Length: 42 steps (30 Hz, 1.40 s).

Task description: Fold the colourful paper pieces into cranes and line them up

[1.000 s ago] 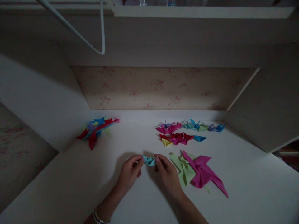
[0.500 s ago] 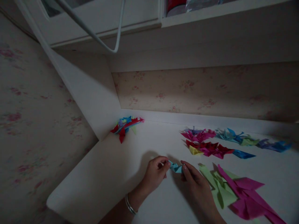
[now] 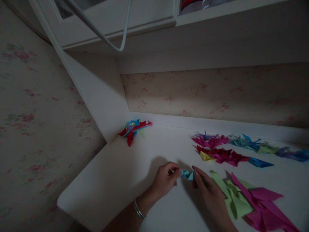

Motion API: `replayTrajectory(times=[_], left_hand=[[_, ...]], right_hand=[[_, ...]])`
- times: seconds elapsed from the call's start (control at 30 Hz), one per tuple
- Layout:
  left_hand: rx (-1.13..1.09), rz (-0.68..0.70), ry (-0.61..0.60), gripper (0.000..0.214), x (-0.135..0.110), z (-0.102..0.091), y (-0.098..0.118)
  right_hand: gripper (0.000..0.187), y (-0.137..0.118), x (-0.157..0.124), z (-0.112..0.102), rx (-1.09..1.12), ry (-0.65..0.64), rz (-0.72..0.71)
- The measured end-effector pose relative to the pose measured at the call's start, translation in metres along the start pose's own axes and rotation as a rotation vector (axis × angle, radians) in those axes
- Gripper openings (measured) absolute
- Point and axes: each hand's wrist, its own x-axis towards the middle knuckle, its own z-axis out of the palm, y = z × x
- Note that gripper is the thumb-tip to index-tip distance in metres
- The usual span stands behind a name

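A small light-blue folded paper piece (image 3: 187, 175) is pinched between my two hands just above the white desk (image 3: 116, 180). My left hand (image 3: 165, 180), with a bracelet on its wrist, grips the piece's left end with closed fingers. My right hand (image 3: 209, 196) grips the right end with thumb and fingertips pressed together.
A large pink folded paper (image 3: 263, 206) lies over green folded paper (image 3: 229, 196) to the right. Behind it are rows of small folded figures: pink (image 3: 211, 141), red (image 3: 227, 156), yellow (image 3: 205, 157), blue (image 3: 259, 162). A mixed red and blue pile (image 3: 134, 128) sits in the left corner. The desk edge is at lower left.
The camera has swung left, showing more of the wallpapered wall and desk corner. Both hands keep their pinch on the light-blue piece in about the same place.
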Motion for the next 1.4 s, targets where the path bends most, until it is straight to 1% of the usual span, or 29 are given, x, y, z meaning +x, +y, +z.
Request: replayTrajectory(times=[0.1, 0.23, 0.37, 0.43, 0.57, 0.8, 1.03, 1.13, 1.27, 1.4], left_hand=[[0.015, 0.002, -0.015, 0.028, 0.0, -0.001, -0.002], [0.026, 0.006, -0.034, 0.028, 0.001, -0.002, -0.004], [0.037, -0.002, -0.035, 0.031, 0.001, -0.002, -0.005], [0.047, 0.001, -0.029, 0.032, 0.001, -0.002, -0.005], [0.077, 0.02, -0.013, 0.032, 0.0, -0.002, -0.004], [0.014, 0.005, 0.052, 0.031, 0.002, 0.0, -0.004], [0.022, -0.008, -0.004, 0.031, 0.002, 0.001, -0.006], [0.021, -0.005, -0.011, 0.032, 0.002, 0.001, -0.006], [0.016, -0.001, 0.01, 0.033, 0.002, 0.0, -0.003], [0.043, 0.022, -0.041, 0.032, 0.001, 0.002, 0.0]], right_hand=[[0.058, -0.004, -0.001, 0.0, 0.004, 0.005, 0.003], [0.055, -0.003, 0.0, -0.001, 0.019, 0.01, -0.025], [0.052, 0.001, 0.004, -0.004, 0.056, 0.056, -0.035], [0.049, 0.002, 0.005, -0.004, 0.072, 0.061, -0.043], [0.044, 0.002, 0.004, -0.004, 0.083, 0.029, -0.059], [0.044, 0.0, 0.003, -0.001, 0.093, 0.051, -0.077], [0.044, 0.01, 0.006, 0.0, 0.092, 0.038, -0.088], [0.045, 0.008, 0.005, -0.001, 0.096, 0.031, -0.098], [0.045, 0.003, 0.003, -0.003, 0.082, 0.037, -0.123], [0.043, 0.003, 0.002, -0.002, 0.095, 0.001, -0.142]])
